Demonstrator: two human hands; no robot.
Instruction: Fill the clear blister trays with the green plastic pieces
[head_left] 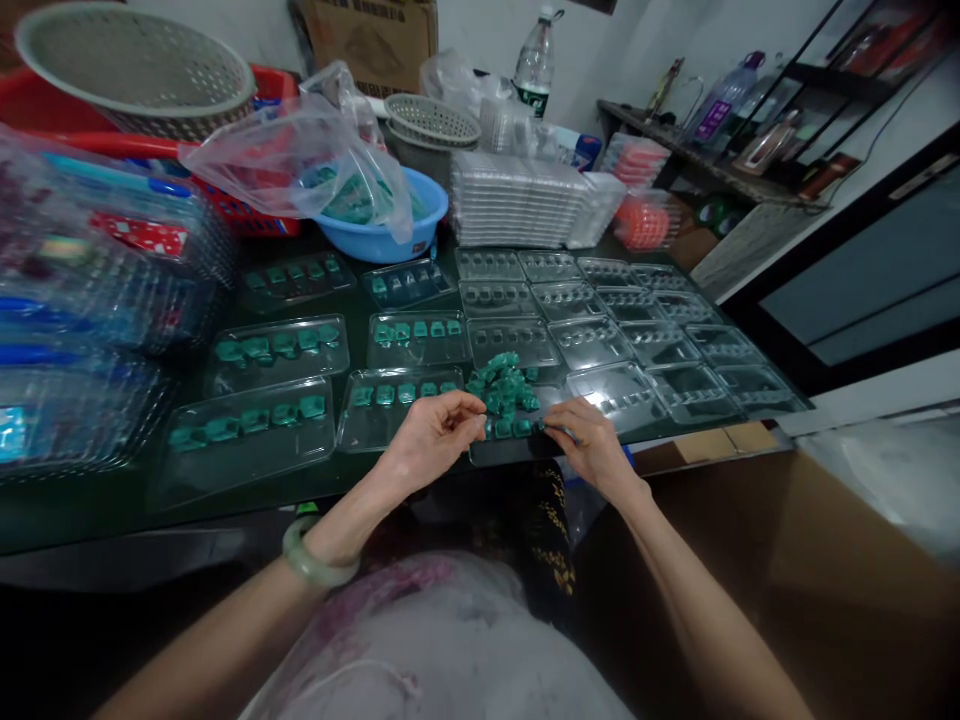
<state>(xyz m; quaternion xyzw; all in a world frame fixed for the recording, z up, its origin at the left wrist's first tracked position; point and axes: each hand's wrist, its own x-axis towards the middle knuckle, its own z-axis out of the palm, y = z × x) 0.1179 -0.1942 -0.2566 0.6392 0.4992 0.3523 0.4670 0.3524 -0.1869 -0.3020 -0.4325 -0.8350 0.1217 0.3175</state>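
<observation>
A clear plastic tray point(499, 455) lies at the table's front edge between my hands, with small translucent green pieces point(513, 428) in a row of slots. A heap of the same green pieces point(504, 382) rests on its far part. My left hand point(435, 435) is closed in a pinch at the row's left end; whatever its fingertips hold is hidden. At the right end, my right hand point(591, 445) pinches a small green piece, mostly covered by the fingers. To the left lie filled trays point(409, 435), each carrying a row of green pieces.
Unfilled clear trays point(615, 390) cover the table's right side. Behind them stand stacked clear trays point(517, 205) and a blue basin point(427, 215) with green pieces in a bag. Packed plastic boxes point(82, 400) crowd the left. An open cardboard box point(810, 560) sits below, right.
</observation>
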